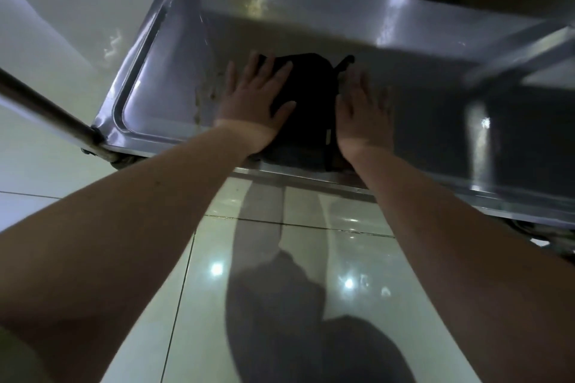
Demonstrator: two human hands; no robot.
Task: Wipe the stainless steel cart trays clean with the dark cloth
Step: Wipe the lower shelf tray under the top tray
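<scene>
While flat, both hands — left hand point(253, 102), right hand point(362, 109) — press cloth point(308, 102).

Both arms are bare as far as the view shows them. The left forearm point(140, 227) is broad at the near edge and narrows to the wrist, with a small dark speck on its upper side. The right forearm point(435, 242) tapers the same way. The left hand point(255, 102) is bare, all five fingers point(281, 71) sharply outlined. The right hand point(361, 112) is bare too, its fingers blurred. A pale patch point(9, 354) at the near left corner may be a sleeve; it cannot be told.
</scene>
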